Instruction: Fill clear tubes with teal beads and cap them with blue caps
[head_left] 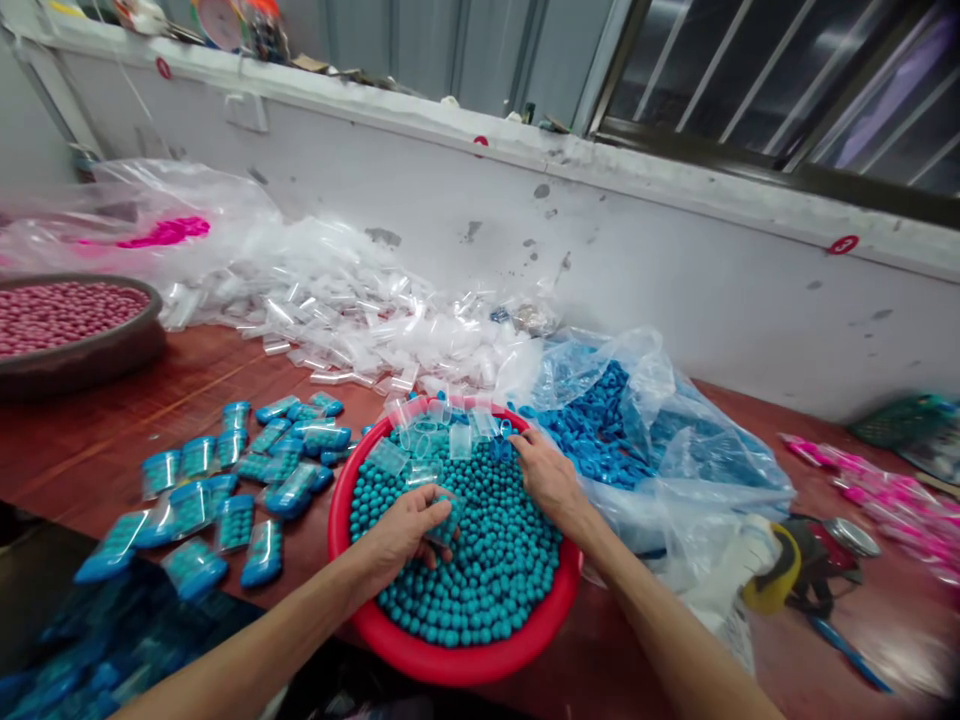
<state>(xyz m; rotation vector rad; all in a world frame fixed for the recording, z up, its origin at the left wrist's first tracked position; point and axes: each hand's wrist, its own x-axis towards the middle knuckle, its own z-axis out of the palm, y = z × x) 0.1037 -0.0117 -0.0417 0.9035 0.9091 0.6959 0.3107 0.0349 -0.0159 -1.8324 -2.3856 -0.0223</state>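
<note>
From where I stand, everything gathers round the red basin (pixel 450 668), full of teal beads (pixel 466 600). The person's two hands are apart, both above it. The left hand (pixel 409 532) is closed around a clear container (pixel 444 515) with teal beads in it, over the middle of the basin. The right hand (pixel 553 482) is over the basin's far right edge, fingertips at a small blue cap (pixel 505 430); I can't tell whether they pinch it. Clear tubes (pixel 460 441) lie on the beads toward the basin's far side, and a heap of clear pieces (pixel 352 310) spreads beyond it. Left of the basin sit filled, blue-ended packs (pixel 191 507); just right of it, a plastic bag (pixel 705 455) holds blue pieces (pixel 596 425).
</note>
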